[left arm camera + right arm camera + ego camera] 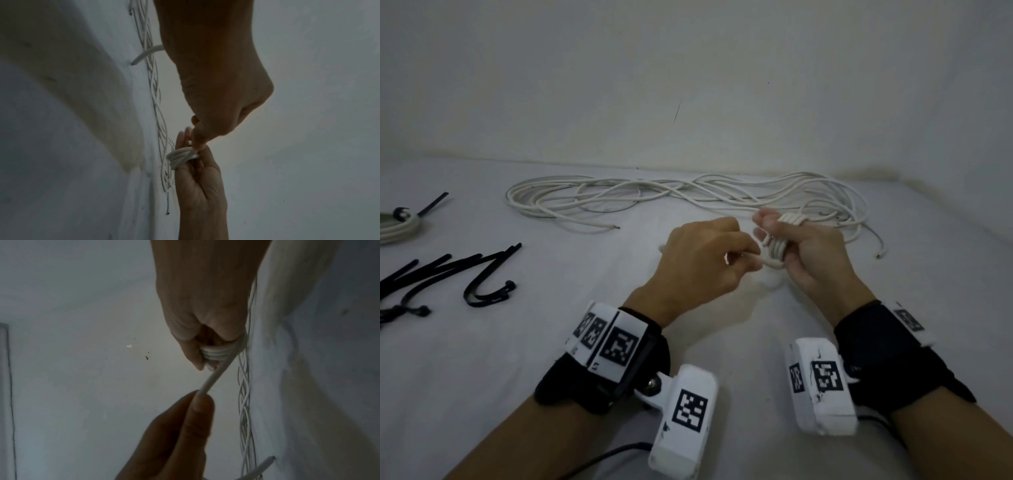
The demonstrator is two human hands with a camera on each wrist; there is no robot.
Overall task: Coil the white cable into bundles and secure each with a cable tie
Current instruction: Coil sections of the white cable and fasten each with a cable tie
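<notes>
Both hands busy at mid-worktop: right hand (811, 253) with about 4 turns of white cable (777, 250) wound round its fingers, a small coil held clear of the white worktop (722, 342); left hand (702, 260) pinching the cable's free run just beside it. Winding step in hand, not yet tying. More loose cable (688, 195) heaped behind, near the wall. Black cable ties (448, 274) well apart to the left; 1 tied bundle (397, 226) at far left. Next, probably: finish winding, keep the coil gripped, fetch 1 tie with the left.
</notes>
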